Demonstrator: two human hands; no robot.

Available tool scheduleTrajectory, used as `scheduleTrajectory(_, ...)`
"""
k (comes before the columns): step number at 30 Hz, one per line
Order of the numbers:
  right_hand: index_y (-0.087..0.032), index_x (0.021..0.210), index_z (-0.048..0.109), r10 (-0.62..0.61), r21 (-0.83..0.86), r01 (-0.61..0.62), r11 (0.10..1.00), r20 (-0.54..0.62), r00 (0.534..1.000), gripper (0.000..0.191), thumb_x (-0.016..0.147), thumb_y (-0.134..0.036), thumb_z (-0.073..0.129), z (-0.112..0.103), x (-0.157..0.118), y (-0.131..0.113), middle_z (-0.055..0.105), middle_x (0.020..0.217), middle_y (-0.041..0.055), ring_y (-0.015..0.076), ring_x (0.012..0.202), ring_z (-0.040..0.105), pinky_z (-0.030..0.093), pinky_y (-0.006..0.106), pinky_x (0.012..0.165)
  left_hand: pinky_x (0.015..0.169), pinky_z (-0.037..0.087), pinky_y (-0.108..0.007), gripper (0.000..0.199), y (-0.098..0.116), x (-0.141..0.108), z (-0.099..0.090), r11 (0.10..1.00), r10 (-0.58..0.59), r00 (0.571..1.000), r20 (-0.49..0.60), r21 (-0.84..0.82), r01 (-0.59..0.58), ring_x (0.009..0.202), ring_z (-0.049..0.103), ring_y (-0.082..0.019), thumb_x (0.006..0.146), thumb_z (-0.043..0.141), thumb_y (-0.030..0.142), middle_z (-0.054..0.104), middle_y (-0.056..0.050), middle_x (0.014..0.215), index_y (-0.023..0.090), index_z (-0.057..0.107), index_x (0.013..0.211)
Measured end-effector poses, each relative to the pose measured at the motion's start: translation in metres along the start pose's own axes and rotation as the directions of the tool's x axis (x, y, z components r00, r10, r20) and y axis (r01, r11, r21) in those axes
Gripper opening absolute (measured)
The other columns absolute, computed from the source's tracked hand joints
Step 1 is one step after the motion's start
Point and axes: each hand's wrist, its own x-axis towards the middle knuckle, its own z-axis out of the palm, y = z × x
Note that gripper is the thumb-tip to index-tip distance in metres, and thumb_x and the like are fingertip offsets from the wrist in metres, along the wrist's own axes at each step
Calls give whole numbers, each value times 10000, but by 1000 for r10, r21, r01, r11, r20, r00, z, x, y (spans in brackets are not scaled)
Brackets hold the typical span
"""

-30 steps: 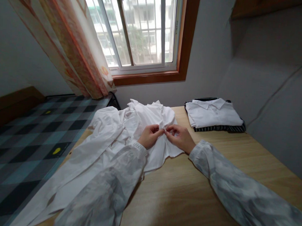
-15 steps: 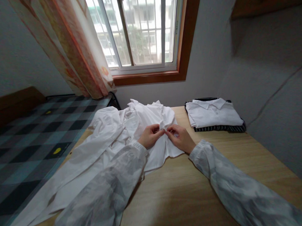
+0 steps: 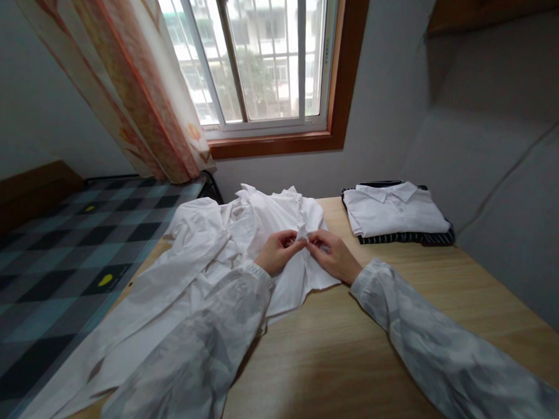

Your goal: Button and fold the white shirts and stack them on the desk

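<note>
A rumpled white shirt [image 3: 199, 249] lies spread over the left part of the wooden table, one long sleeve trailing toward the near left corner. My left hand [image 3: 278, 251] pinches its fabric between thumb and fingers. Close beside it, fingertips nearly touching, my right hand [image 3: 334, 255] pinches the same stretch of cloth from the right. Whatever small part of the shirt sits between the fingertips is too small to make out. Both my forearms wear loose grey-and-white patterned sleeves.
At the table's far right lies a folded white collared shirt [image 3: 397, 208] on dark striped clothing [image 3: 438, 237]. The wooden table [image 3: 347, 361] adjoins a bed with a checked cover [image 3: 73, 274] on the left. A window [image 3: 268, 54] with a patterned curtain [image 3: 158, 105] stands behind.
Both hands stay at nearly the same spot on the white shirt, with only a slight shift of the fingertips and the cloth between them.
</note>
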Motion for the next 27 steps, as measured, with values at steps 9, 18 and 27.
scheduleTrajectory(9, -220, 936, 676, 21, 53, -25, 998, 64, 998, 165, 1032, -353, 667, -1, 2, 5, 713, 921, 31, 201, 856, 655, 510, 316, 789, 629, 431, -247, 507, 3, -2, 0, 1000, -12, 1000, -7, 7, 12, 711, 581, -152, 757, 912, 606, 650, -4, 733, 147, 783, 927)
scheduleTrajectory(18, -208, 923, 674, 32, 62, -37, 997, 87, 996, 93, 994, -258, 642, -3, 2, 2, 712, 925, 29, 199, 879, 644, 477, 314, 814, 645, 463, -236, 498, 9, -3, 2, 999, -36, 999, 7, 20, 36, 726, 618, -155, 731, 923, 576, 691, -13, 756, 139, 792, 930)
scheduleTrajectory(27, -209, 863, 666, 119, 44, -126, 991, 123, 985, 110, 957, -237, 616, -3, 1, 0, 685, 859, 5, 180, 805, 604, 426, 291, 727, 673, 475, -245, 385, 8, -4, -1, 998, -5, 998, 61, 57, 1, 739, 631, -157, 815, 843, 479, 734, -23, 830, 137, 804, 988)
